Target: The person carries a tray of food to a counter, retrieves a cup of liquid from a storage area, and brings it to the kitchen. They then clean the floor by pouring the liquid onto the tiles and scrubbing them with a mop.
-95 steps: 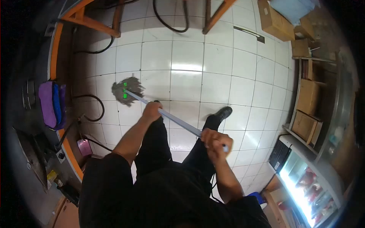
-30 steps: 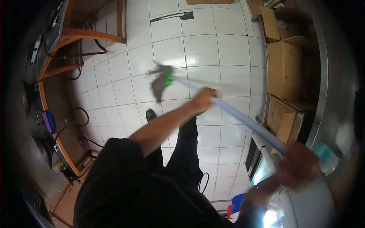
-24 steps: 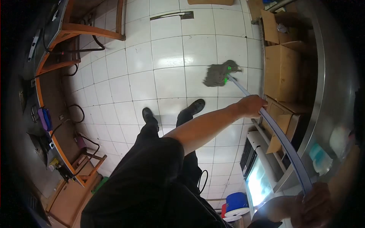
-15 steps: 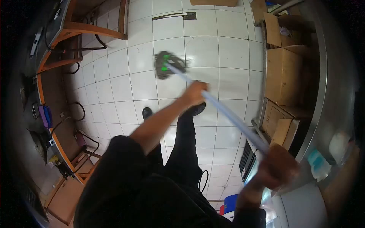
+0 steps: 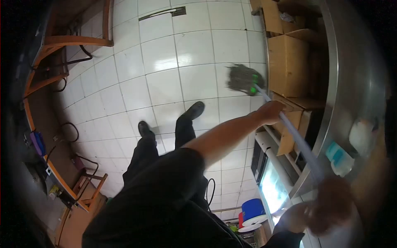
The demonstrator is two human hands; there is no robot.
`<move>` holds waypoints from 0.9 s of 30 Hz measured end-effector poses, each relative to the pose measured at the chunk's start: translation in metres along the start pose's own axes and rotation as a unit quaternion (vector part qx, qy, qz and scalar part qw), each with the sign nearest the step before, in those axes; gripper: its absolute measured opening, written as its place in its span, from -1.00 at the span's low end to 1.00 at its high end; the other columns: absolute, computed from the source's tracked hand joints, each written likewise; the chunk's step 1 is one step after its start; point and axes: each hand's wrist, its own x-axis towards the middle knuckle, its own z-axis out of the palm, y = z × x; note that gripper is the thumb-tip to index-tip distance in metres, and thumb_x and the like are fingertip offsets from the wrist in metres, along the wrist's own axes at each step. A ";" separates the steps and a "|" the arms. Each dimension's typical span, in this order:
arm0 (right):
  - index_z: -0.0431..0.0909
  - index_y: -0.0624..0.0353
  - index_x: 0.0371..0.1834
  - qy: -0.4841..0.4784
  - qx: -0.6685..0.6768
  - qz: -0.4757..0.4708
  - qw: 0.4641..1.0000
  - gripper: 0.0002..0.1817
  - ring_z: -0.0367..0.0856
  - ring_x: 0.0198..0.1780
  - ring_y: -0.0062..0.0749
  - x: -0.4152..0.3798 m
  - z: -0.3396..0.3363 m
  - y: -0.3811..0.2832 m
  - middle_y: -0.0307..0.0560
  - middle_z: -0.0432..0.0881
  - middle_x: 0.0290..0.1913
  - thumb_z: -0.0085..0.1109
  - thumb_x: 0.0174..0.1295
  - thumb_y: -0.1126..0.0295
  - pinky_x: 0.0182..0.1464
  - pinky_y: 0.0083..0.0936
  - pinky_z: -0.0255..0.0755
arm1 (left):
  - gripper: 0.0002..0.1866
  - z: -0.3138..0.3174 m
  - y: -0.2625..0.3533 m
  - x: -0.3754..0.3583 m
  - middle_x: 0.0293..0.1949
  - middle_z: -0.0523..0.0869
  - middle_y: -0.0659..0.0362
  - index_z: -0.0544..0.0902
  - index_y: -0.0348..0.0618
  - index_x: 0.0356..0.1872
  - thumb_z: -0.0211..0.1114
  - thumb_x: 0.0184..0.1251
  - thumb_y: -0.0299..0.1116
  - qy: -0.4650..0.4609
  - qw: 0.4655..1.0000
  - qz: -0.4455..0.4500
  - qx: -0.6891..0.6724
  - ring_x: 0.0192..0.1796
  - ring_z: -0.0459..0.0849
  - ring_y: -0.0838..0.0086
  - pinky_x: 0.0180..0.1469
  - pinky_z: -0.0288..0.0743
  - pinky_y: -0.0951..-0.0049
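Note:
A mop with a pale lilac handle (image 5: 300, 142) slants across the right side of the head view. Its grey string head (image 5: 241, 78), joined by a bright green socket, lies on the white floor tiles beside the cardboard boxes. My left hand (image 5: 271, 112) is wrapped round the lower part of the handle, the arm stretched out to the right. Near the handle's top end, my right hand (image 5: 332, 206) is closed on it, smeared by motion. That hand is close to the steel counter at the right.
Cardboard boxes (image 5: 289, 66) sit on a low shelf under the steel counter (image 5: 351, 82). A plastic-wrapped packet (image 5: 340, 158) rests on the counter. Near my feet, to the right, are a lit glass panel (image 5: 273, 188) and a blue bucket (image 5: 253, 209). An orange-framed table (image 5: 78, 40) stands left.
The mop head has swept right across the tiles, from the middle of the floor to beside the boxes. Both hands moved right with the handle, and the view has shifted.

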 end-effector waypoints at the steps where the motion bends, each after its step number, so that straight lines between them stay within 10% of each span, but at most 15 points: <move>1: 0.30 0.06 -0.66 -0.019 0.021 0.024 0.999 -0.70 0.37 -0.70 -0.42 0.007 0.046 0.005 -0.19 0.36 -0.73 0.03 0.17 0.22 -0.63 -0.44 0.28 | -0.83 0.011 -0.008 -0.001 -0.32 0.63 -0.01 0.60 -0.19 -0.37 0.24 0.01 -0.35 -0.014 1.000 -0.006 -0.001 -0.17 0.61 0.09 -0.10 0.44 0.16; 12: 0.37 0.05 -0.54 0.170 0.240 0.034 0.955 -0.87 0.29 -0.70 -0.56 -0.070 -0.042 0.010 -0.20 0.37 -0.68 0.06 0.14 0.44 -0.63 -0.62 0.23 | -0.83 -0.018 -0.010 -0.091 -0.42 0.65 0.12 0.65 0.01 -0.44 0.30 -0.17 -0.30 -0.063 0.968 -0.015 0.241 -0.23 0.61 0.23 -0.03 0.41 0.23; 16: 0.19 -0.02 -0.76 0.255 0.253 0.139 0.923 -0.65 0.15 -0.74 -0.58 -0.090 0.081 0.065 -0.32 0.21 -0.78 -0.01 0.17 0.29 -0.66 -0.57 0.12 | -0.87 -0.111 -0.066 -0.204 -0.39 0.66 0.04 0.63 -0.10 -0.47 0.30 -0.14 -0.40 0.027 0.943 -0.266 0.198 -0.17 0.60 0.14 -0.08 0.47 0.18; 20: 0.16 0.04 -0.79 0.239 0.243 0.189 0.921 -0.58 0.04 -0.81 -0.48 -0.104 0.134 0.075 -0.25 0.10 -0.84 -0.16 0.25 0.25 -0.71 -0.43 0.08 | -0.90 -0.155 -0.108 -0.256 -0.48 0.64 -0.07 0.60 -0.18 -0.52 0.19 -0.05 -0.40 0.062 0.925 -0.235 0.291 -0.29 0.61 0.00 -0.21 0.47 0.13; 27: 0.20 0.02 -0.67 0.121 0.231 0.083 0.962 -0.65 0.18 -0.76 -0.64 -0.071 -0.004 -0.035 -0.33 0.16 -0.80 -0.07 0.30 0.27 -0.68 -0.62 0.19 | -0.84 -0.023 -0.016 -0.134 -0.46 0.57 0.00 0.49 -0.21 -0.53 0.25 -0.22 -0.52 0.024 0.991 -0.017 0.132 -0.26 0.54 0.05 -0.15 0.40 0.14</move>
